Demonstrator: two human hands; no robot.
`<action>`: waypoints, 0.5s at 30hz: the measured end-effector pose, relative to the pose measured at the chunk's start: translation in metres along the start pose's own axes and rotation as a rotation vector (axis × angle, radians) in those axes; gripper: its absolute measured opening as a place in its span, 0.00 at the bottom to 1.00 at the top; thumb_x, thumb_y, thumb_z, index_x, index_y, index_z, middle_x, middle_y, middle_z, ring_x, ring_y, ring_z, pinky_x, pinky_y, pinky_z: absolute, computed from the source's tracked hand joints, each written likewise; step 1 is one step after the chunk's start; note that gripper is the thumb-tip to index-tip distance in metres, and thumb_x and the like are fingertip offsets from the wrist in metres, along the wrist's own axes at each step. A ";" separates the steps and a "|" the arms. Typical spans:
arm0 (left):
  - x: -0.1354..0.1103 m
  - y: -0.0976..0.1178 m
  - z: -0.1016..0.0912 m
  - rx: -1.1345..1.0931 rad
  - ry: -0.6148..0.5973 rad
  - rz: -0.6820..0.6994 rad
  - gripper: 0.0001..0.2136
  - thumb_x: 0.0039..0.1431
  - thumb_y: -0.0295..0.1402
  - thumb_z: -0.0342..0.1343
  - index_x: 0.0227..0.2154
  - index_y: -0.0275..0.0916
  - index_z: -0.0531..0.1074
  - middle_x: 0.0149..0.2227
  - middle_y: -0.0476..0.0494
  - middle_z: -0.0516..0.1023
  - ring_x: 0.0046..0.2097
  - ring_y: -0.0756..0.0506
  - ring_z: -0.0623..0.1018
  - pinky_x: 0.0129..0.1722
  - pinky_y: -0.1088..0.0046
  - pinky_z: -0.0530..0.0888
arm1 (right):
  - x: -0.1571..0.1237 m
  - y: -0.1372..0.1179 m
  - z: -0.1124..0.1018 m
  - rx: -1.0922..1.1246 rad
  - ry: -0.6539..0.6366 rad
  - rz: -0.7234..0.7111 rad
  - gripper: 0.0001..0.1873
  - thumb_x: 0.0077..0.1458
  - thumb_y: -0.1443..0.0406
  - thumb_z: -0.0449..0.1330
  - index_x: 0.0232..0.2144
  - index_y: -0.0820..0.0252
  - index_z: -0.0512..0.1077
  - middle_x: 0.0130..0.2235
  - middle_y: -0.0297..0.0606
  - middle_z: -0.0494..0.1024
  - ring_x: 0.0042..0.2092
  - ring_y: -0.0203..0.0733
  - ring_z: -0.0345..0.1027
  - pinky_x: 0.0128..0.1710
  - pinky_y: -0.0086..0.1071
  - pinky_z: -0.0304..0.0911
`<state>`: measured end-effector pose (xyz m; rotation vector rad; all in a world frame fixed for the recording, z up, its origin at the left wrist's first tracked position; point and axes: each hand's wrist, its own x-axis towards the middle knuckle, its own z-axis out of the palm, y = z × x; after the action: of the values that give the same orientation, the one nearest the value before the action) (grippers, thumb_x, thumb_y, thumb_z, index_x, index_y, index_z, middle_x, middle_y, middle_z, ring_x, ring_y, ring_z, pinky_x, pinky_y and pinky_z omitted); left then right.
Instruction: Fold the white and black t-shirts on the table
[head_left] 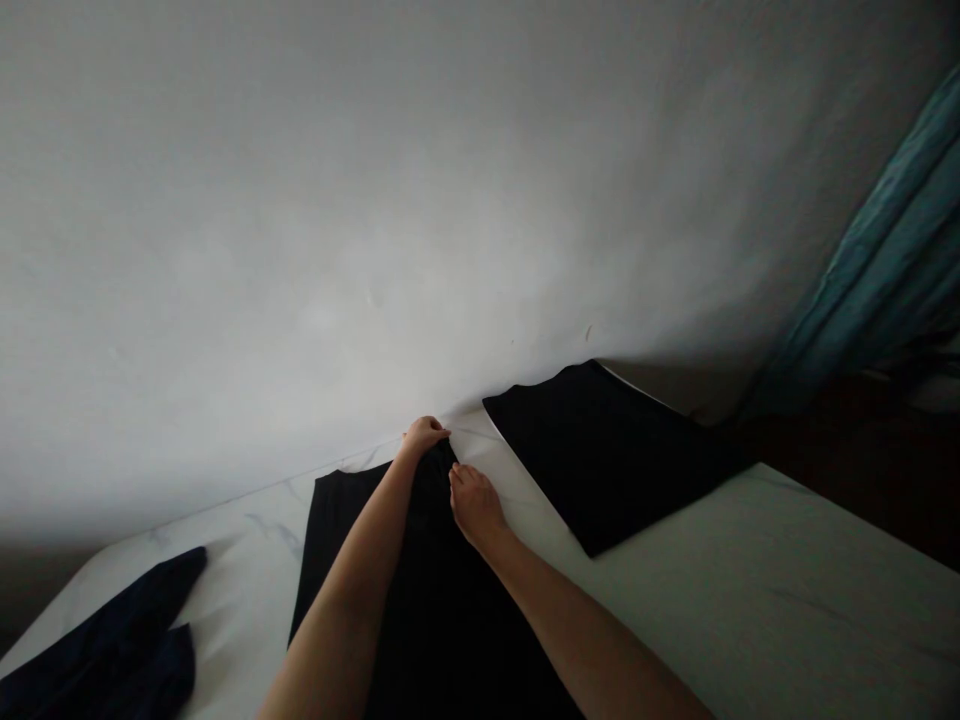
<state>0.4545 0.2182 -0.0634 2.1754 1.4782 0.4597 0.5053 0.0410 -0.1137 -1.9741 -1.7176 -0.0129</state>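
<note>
A black garment [457, 620], its exact kind not clear in the dim light, lies spread on the white marbled table [255, 560] in front of me. At its far right corner my left hand [426, 434] pinches the cloth edge. A little nearer and to the right, my right hand [474, 498] is closed on the garment's right edge, fingers turned inward. Both forearms reach across the cloth and cover part of it.
A folded black cloth [607, 450] lies to the right, against the wall [375, 220]. Dark blue clothing [112, 640] rests at the left front. A teal curtain [885, 240] hangs at the far right, past the table's right edge.
</note>
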 end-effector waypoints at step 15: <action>-0.007 -0.006 0.025 0.091 0.102 0.191 0.03 0.57 0.34 0.60 0.32 0.43 0.72 0.39 0.45 0.80 0.48 0.40 0.74 0.52 0.61 0.63 | -0.004 -0.001 -0.002 0.067 -0.048 -0.017 0.25 0.66 0.65 0.48 0.61 0.70 0.64 0.64 0.52 0.63 0.66 0.53 0.54 0.64 0.46 0.50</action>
<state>0.4603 0.2086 -0.0880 2.4098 1.3729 0.5859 0.5042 0.0367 -0.1129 -1.9257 -1.7422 0.0848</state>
